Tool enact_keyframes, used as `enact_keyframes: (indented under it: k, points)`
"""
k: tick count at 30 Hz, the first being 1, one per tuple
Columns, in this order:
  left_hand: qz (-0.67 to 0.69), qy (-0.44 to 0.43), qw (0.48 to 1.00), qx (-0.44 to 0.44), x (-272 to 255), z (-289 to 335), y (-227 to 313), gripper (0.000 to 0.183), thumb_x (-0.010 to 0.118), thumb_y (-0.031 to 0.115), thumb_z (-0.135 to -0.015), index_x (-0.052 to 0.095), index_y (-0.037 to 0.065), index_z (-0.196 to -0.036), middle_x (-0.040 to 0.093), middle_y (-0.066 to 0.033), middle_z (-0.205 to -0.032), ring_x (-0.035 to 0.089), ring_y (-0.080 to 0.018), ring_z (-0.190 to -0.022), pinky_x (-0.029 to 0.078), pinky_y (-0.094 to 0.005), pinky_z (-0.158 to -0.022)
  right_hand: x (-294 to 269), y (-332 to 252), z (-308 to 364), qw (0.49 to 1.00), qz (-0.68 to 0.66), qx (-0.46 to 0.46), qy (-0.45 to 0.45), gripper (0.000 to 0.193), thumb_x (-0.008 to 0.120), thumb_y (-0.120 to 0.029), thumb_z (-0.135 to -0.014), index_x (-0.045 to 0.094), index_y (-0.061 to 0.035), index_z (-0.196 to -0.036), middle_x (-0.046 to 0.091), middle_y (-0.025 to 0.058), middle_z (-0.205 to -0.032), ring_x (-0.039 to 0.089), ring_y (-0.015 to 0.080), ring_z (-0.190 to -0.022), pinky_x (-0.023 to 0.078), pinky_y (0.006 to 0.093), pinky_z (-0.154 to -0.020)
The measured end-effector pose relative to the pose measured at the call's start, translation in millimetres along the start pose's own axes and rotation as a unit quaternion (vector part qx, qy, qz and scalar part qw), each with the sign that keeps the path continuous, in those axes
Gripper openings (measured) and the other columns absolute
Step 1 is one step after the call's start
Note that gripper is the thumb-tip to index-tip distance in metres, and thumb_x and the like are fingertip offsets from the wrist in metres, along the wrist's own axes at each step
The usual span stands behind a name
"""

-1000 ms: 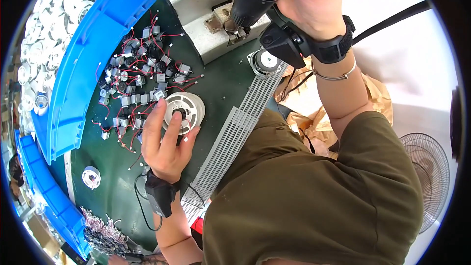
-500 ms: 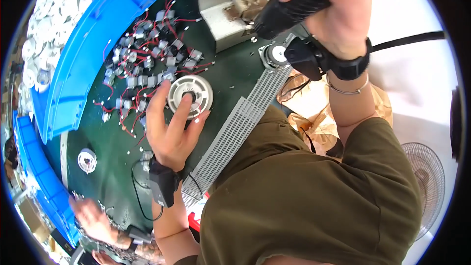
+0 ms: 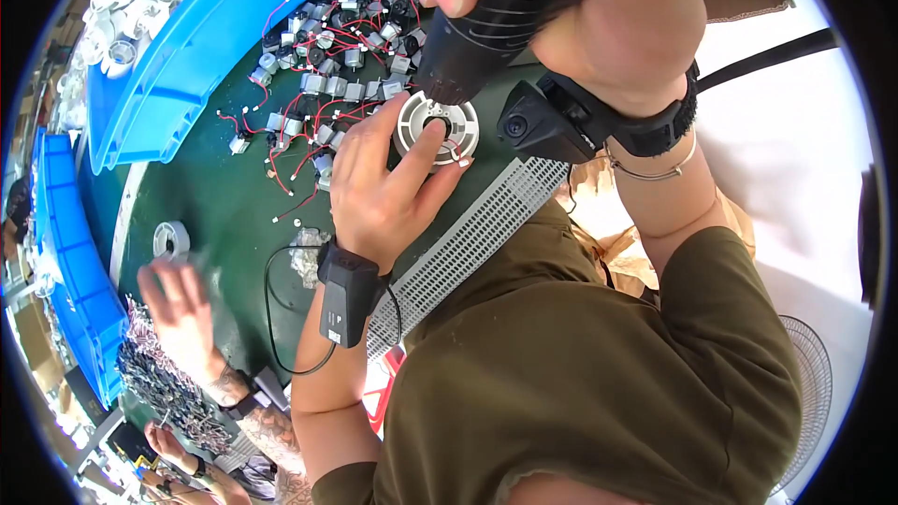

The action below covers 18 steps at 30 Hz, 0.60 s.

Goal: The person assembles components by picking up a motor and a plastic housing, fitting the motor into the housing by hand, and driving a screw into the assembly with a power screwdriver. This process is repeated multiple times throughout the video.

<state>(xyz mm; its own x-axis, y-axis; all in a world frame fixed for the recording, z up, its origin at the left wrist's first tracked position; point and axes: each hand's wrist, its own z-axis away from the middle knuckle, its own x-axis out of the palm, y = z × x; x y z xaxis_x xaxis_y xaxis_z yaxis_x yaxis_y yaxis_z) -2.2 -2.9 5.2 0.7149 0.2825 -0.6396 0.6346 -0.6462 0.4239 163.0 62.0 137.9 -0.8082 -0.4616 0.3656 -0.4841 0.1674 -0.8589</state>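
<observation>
Disc (image 3: 458, 119) of white plastic lies flat on the green table (image 3: 248, 290), within the left hand's grip (image 3: 379, 196): that hand is part-curled, one finger on the middle, the thumb at the near rim, other fingers along the left side. The right hand (image 3: 622, 19) has its grip curled tightly about a black power tool (image 3: 496, 14), whose nose stands just over the disc's far rim; whether it touches cannot be told. The step in hand looks like meeting the disc with the tool while the left grip steadies it; the next move seems to call for a firm left hold and careful lining-up of the tip, which is hidden. Beyond the left grip, small motors (image 3: 341, 84) with red wires lie heaped; to its right runs a perforated strip (image 3: 477, 238).
</observation>
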Motion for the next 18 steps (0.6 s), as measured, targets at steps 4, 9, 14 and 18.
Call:
enact_keyframes:
  k: [4, 9, 14, 18]
  points:
    - [-0.004, -0.005, 1.0, -0.004, -2.0, -1.5, 0.4, 0.045, 0.08, 0.016, -0.057, 0.064, 0.009, -0.099, 0.057, -0.0176, -0.11, 0.059, -0.0312, -0.089, 0.048, -0.04, -0.073, 4.5, -0.3, -2.7, 1.0, 0.031, -0.004, 0.003, 0.037, 0.062, -0.001, -0.072, 0.048, 0.0065, -0.105, 0.057, 0.0085, -0.067, 0.055, 0.0157, -0.053, 0.046, 0.0268, -0.05]
    - [0.0, 0.005, 1.0, 0.001, 0.1, -1.4, -0.8, 0.044, 0.079, 0.015, -0.057, 0.065, 0.008, -0.098, 0.057, -0.0169, -0.11, 0.059, -0.0307, -0.087, 0.048, -0.04, -0.072, 5.8, 2.2, -3.7, 0.999, 0.05, -0.012, 0.0, 0.036, 0.063, -0.002, -0.072, 0.049, 0.0062, -0.104, 0.057, 0.008, -0.067, 0.055, 0.0151, -0.053, 0.046, 0.0266, -0.05]
    - [0.003, 0.003, 1.0, -0.003, 0.1, -1.3, -0.8, 0.043, 0.079, 0.016, -0.057, 0.065, 0.008, -0.097, 0.056, -0.0171, -0.11, 0.058, -0.0304, -0.086, 0.048, -0.0395, -0.072, 7.3, 5.5, -6.5, 0.998, 0.065, -0.016, -0.01, 0.035, 0.064, -0.003, -0.072, 0.05, 0.0059, -0.103, 0.057, 0.0075, -0.066, 0.055, 0.0145, -0.053, 0.046, 0.0263, -0.05]
    - [0.002, 0.003, 1.0, -0.003, -0.7, -2.2, 1.8, 0.042, 0.079, 0.015, -0.057, 0.065, 0.007, -0.096, 0.056, -0.0168, -0.11, 0.058, -0.0302, -0.085, 0.048, -0.0395, -0.072, 8.7, 5.5, -7.7, 0.997, 0.077, -0.025, -0.017, 0.034, 0.065, -0.003, -0.072, 0.051, 0.0056, -0.102, 0.057, 0.0071, -0.066, 0.055, 0.0141, -0.053, 0.046, 0.0261, -0.05]
